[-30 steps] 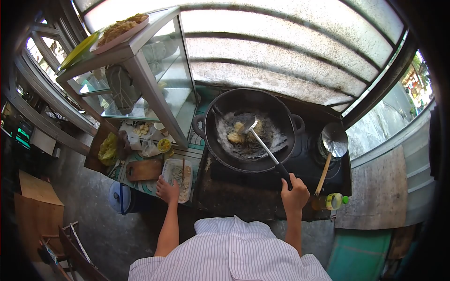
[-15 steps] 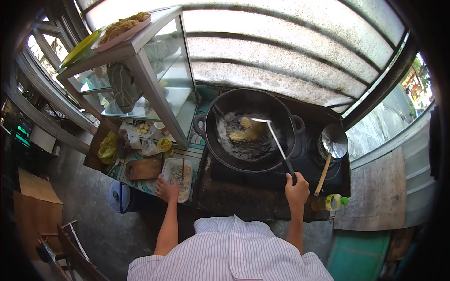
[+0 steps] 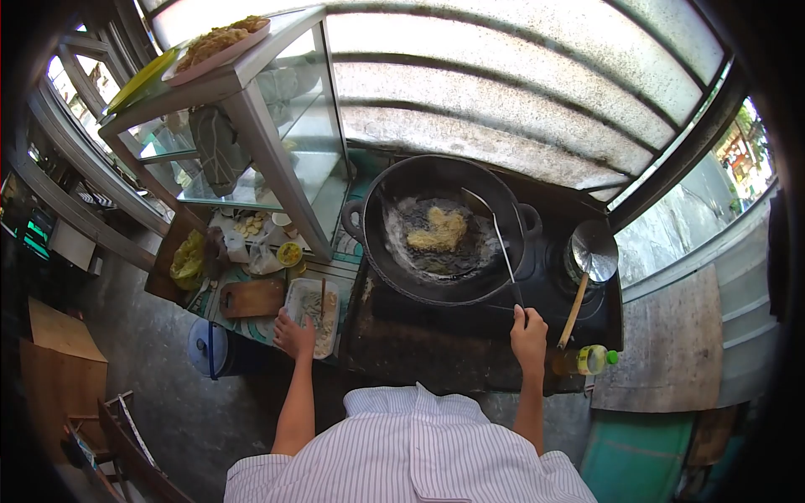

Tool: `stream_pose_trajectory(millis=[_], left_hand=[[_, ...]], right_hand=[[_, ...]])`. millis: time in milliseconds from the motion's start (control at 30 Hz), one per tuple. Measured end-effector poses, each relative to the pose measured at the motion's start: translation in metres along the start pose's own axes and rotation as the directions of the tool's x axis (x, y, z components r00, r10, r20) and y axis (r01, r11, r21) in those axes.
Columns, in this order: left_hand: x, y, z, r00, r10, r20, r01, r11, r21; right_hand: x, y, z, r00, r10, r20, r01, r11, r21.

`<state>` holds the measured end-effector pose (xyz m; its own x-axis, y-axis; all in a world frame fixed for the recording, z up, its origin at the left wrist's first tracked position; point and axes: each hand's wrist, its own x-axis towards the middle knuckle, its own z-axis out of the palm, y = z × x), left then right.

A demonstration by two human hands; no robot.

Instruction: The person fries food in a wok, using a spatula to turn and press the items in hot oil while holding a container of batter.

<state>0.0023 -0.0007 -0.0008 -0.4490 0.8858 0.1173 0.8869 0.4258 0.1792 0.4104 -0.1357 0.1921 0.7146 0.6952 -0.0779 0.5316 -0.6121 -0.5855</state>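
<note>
My right hand (image 3: pixel 528 337) is closed round the black handle of a long metal spatula (image 3: pixel 501 239). Its flat blade rests against the right inner wall of a large black wok (image 3: pixel 381 268). Golden battered pieces (image 3: pixel 440 230) float in bubbling oil in the wok's middle, apart from the blade. At lower left, my left hand (image 3: pixel 295 337) grips the near left corner of a clear plastic tub (image 3: pixel 334 323), fingers at its outer side. Pale batter lies in the tub, with a brown stick-like utensil (image 3: pixel 323 293) standing in it.
A ladle with a wooden handle (image 3: pixel 573 310) lies over the right burner. Near it, an oil bottle (image 3: pixel 587 360) rests on its side. Left of the tub are a wooden board (image 3: pixel 251 298) and a yellow cup (image 3: pixel 289 254). A glass cabinet (image 3: pixel 289 168) bears a plate of fried food (image 3: pixel 220 52).
The spatula blade has moved right, off the fried pieces and to the wok's wall. The pieces now float free. My left hand stays at the tub.
</note>
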Motion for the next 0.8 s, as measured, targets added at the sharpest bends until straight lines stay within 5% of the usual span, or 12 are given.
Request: stream_pose_trajectory(millis=[400, 567, 800], left_hand=[[0.000, -0.001, 0.001, 1.000, 0.005, 0.011, -0.005, 1.000, -0.015], [-0.002, -0.001, 0.002, 0.999, 0.027, -0.041, -0.028, 0.999, -0.021], [-0.002, -0.002, 0.003, 0.998, 0.025, -0.049, -0.026, 1.000, -0.011]], right_hand=[[-0.023, -0.004, -0.014, 0.999, -0.005, 0.042, 0.010, 0.993, -0.115], [-0.022, -0.001, -0.019, 0.990, -0.056, 0.132, 0.032, 0.984, 0.177], [-0.031, -0.016, -0.017, 0.976, -0.042, 0.216, -0.002, 0.979, 0.203]])
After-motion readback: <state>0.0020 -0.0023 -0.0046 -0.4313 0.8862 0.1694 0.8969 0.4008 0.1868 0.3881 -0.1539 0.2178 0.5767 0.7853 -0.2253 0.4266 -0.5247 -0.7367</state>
